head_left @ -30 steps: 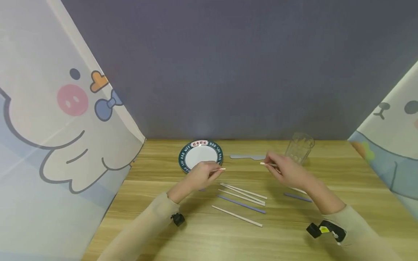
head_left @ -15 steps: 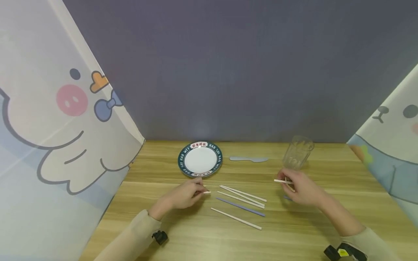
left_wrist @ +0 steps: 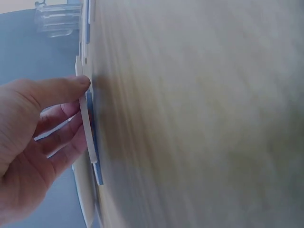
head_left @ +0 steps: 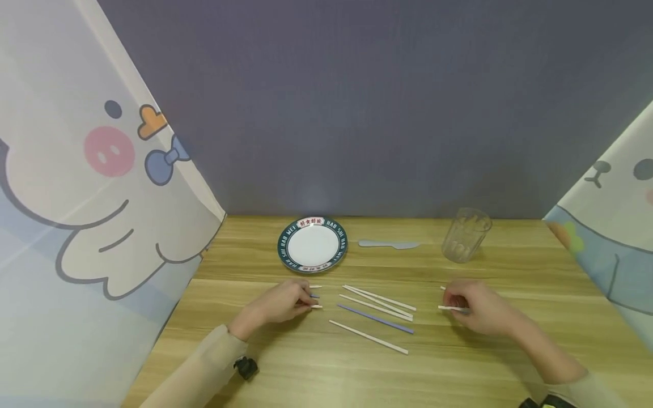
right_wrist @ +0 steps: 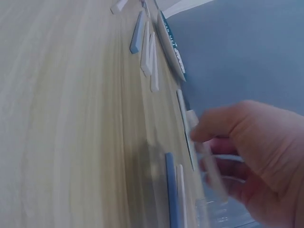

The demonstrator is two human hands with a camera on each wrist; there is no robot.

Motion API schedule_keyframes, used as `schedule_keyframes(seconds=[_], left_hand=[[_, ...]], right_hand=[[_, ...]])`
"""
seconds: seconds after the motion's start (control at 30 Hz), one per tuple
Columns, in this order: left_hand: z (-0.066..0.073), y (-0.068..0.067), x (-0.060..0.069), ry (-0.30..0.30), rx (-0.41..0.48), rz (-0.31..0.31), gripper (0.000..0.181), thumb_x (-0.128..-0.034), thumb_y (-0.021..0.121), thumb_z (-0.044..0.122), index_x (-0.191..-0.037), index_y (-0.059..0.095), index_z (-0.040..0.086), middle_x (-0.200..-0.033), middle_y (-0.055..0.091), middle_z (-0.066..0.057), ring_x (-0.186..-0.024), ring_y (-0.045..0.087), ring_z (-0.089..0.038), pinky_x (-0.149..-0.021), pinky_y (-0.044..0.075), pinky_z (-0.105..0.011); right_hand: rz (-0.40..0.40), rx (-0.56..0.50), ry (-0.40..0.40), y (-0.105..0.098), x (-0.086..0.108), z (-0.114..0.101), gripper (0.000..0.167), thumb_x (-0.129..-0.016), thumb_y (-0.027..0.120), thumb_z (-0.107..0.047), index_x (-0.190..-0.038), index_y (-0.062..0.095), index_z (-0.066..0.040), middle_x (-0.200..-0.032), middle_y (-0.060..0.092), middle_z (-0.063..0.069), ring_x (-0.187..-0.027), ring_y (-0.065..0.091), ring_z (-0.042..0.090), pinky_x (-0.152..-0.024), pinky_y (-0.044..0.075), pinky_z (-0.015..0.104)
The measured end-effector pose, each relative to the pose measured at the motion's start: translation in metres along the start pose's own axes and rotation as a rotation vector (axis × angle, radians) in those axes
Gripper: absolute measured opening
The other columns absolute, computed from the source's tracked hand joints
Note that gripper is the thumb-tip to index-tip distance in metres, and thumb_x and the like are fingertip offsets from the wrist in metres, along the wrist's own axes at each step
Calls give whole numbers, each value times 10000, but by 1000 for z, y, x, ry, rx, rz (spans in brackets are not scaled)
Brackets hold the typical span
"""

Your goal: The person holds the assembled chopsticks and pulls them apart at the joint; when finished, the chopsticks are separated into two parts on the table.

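My left hand (head_left: 278, 303) is just above or at the table, left of several loose sticks. Its thumb and fingers pinch a thin white stick (left_wrist: 85, 116); a blue-purple stick (left_wrist: 98, 171) lies close beside it. On the right side, my right hand (head_left: 482, 306) is low over the table, in front of the glass. It pinches another white stick (right_wrist: 211, 166) between thumb and fingers. Under it, a blue-purple stick (right_wrist: 172, 190) and a white stick (right_wrist: 181, 194) lie side by side. Between the hands are white sticks (head_left: 368, 337) and one blue-purple stick (head_left: 376, 318).
A green-rimmed white plate (head_left: 312, 245) stands behind my left hand. Right of it lies a pale knife (head_left: 389, 244). The clear ribbed glass (head_left: 466, 235) stands at the back right. A grey panel (head_left: 382, 113) backs the wooden table (head_left: 367, 379), with cartoon-printed panels at both sides.
Both hands have come back toward me and moved apart, each with its white stick, down to the sticks at the left and right. The sticks in the middle have stayed put.
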State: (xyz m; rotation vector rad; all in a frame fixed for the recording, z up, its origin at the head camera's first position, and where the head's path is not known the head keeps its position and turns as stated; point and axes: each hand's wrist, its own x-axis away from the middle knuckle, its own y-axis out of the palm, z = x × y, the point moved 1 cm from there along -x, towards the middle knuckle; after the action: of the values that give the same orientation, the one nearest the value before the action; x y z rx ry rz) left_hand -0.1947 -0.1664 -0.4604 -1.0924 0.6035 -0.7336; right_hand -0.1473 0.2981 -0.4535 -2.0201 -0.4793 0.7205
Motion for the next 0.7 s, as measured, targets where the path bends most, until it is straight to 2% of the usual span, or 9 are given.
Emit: schedule_keyframes(seconds=[0.13, 0.23, 0.33, 0.53, 0.7], left_hand=[[-4, 1, -2, -5, 15, -5, 96, -938, 800, 67, -1019, 851, 72, -902, 702, 15, -826, 619, -8, -736, 549, -143], [-6, 1, -4, -16, 25, -5, 102, -938, 793, 55, -1025, 846, 65, -905, 715, 12, -800, 593, 16, -707, 535, -128], [-7, 1, -6, -10, 25, 0, 108, -933, 792, 49, -1028, 841, 69, -897, 726, 9, -776, 571, 20, -690, 528, -129], [-5, -5, -13, 13, 17, 5, 87, -921, 811, 64, -1003, 835, 82, -860, 717, 12, -752, 566, -8, -670, 507, -127], [4, -11, -29, 15, -14, 28, 55, -929, 822, 132, -969, 827, 95, -851, 724, 30, -750, 581, -7, -698, 518, -137]], right_hand=[[-139, -50, 78, -5, 4, -1, 272, -857, 841, -21, -877, 698, -252, -787, 586, -208, -684, 468, -80, -563, 445, 190], [-193, -66, 139, -4, 6, -1, 208, -889, 829, -58, -898, 711, -228, -819, 615, -194, -709, 487, -71, -588, 458, 201], [-189, -61, 157, -3, 9, 0, 204, -876, 833, -53, -888, 708, -214, -811, 609, -191, -703, 472, -74, -583, 443, 198], [-180, -61, 121, -1, 12, 3, 240, -850, 850, -42, -866, 685, -215, -766, 587, -200, -672, 473, -89, -557, 451, 192], [-162, -55, 86, 0, 3, 1, 251, -874, 836, -54, -866, 670, -242, -760, 576, -201, -683, 489, -86, -571, 466, 194]])
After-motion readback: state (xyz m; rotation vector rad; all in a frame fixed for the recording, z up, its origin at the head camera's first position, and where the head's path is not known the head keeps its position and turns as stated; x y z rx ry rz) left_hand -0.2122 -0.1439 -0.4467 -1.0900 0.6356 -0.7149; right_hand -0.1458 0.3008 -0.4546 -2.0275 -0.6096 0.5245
